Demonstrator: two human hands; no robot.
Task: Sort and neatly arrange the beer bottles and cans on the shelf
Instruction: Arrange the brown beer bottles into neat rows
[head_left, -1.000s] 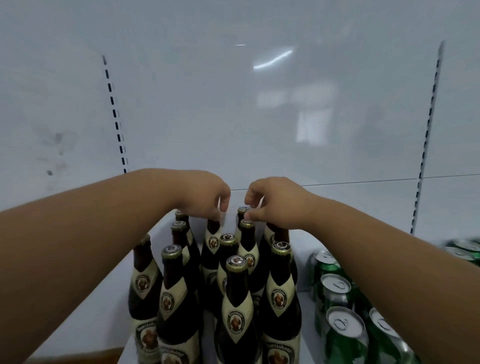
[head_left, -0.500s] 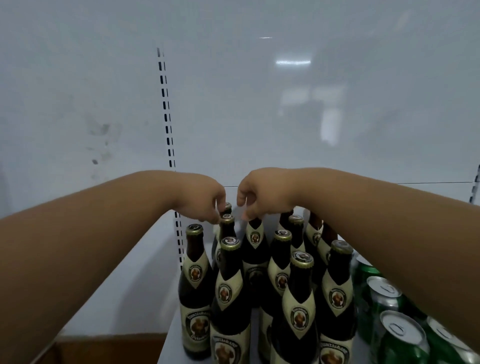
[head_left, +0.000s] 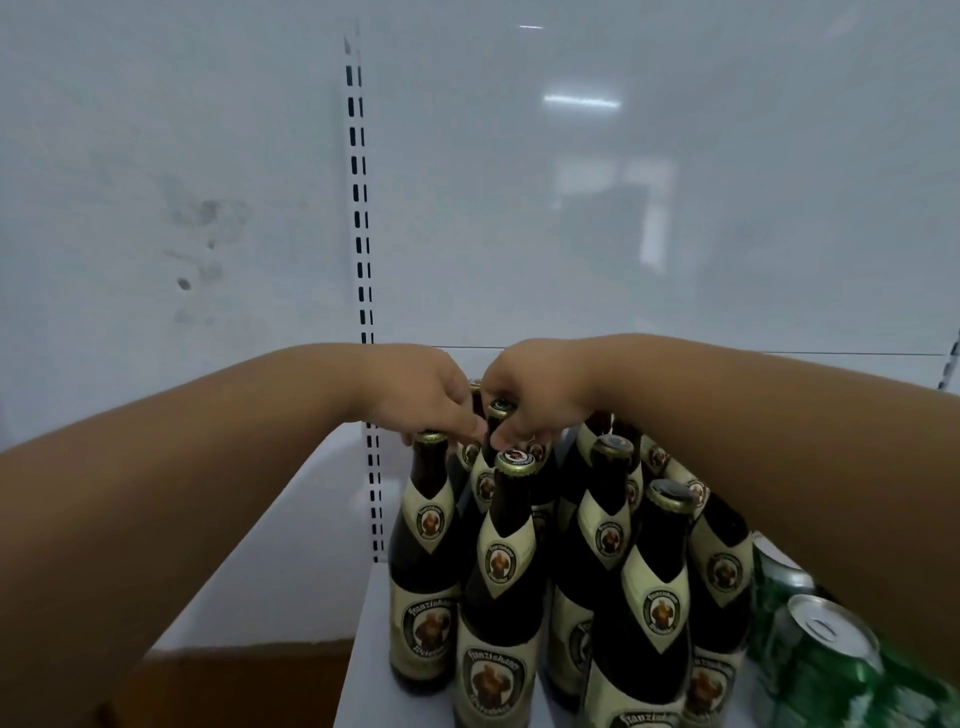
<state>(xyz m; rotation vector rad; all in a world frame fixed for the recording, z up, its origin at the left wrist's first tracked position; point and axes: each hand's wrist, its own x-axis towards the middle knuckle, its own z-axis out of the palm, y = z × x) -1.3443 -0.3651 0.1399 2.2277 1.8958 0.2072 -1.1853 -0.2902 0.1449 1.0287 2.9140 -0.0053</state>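
Gripping back-row bottle necks (head_left: 500, 415), both hands (head_left: 431, 395) (head_left: 535, 395) crowd together; open shelf (head_left: 363, 670) lies left.

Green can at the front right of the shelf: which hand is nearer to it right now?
Right. The right hand is up over the bottle tops, behind and to the left of the green can, its forearm passing just above it. The left hand is farther left.

**Dim, cool light with glare on the back panel**

Soft, bluish light. The glossy back panel (head_left: 623, 234) carries 2 bright streaks of glare and hazy pale reflections. The green cans (head_left: 826, 670) smear with blur at the lower right corner. Wide-angle distortion bends the slotted upright (head_left: 363, 291). Shadows stay faint on the shelf (head_left: 363, 675).
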